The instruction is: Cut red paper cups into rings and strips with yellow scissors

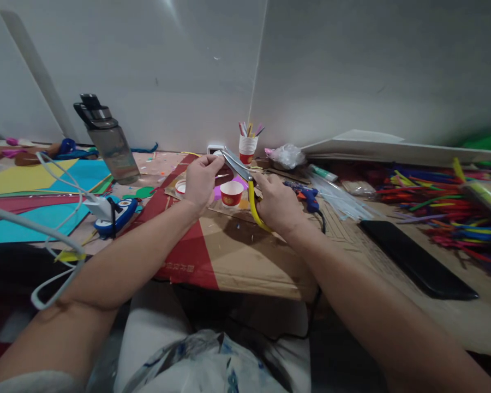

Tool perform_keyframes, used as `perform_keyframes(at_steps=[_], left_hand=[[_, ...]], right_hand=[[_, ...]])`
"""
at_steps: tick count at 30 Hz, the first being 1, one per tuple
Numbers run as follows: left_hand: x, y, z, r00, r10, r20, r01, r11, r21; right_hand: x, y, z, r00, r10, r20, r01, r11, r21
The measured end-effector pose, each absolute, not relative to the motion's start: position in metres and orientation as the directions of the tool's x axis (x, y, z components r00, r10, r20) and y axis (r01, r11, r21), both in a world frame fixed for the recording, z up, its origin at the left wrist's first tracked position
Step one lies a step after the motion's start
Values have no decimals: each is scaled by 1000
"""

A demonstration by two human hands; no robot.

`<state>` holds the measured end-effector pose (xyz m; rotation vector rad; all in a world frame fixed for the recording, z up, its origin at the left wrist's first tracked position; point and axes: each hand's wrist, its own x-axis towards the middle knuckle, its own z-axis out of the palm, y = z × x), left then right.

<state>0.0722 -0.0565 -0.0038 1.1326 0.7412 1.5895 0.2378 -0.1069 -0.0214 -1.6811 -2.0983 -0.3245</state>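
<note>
Yellow-handled scissors (252, 203) near red cup (231, 194).
We are gripping with right hand (279, 203); left hand (200, 180) is pressing fingertips together, contents unclear.

I see the left hand (200, 180) and the right hand (279, 204) bare, a pale sleeve edge (41, 382) on the left arm, whitish legwear (149, 333), and a light top (229, 365) with blurred blue-grey pattern.

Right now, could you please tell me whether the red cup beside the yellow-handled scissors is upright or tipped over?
Upright: the red cup has its open mouth facing up and its narrower base down.
</note>
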Motion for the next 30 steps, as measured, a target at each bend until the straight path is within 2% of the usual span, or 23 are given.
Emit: perform_keyframes(at_steps=[10,17,24,30], left_hand=[[71,-58,-1,-86,949,303,-316,-315,895],[69,-53,-3,-161,912,377,-221,-405,887],[71,-50,-14,-85,896,435,-127,-443,887],[71,-53,-9,-97,882,461,-102,-470,877]], right_hand=[[239,-106,-23,-198,857,476,953,281,-110],[239,-103,-28,-213,834,509,934,327,-146],[239,-105,-26,-186,851,492,936,305,-175],[238,-108,-20,-166,867,470,949,270,-162]])
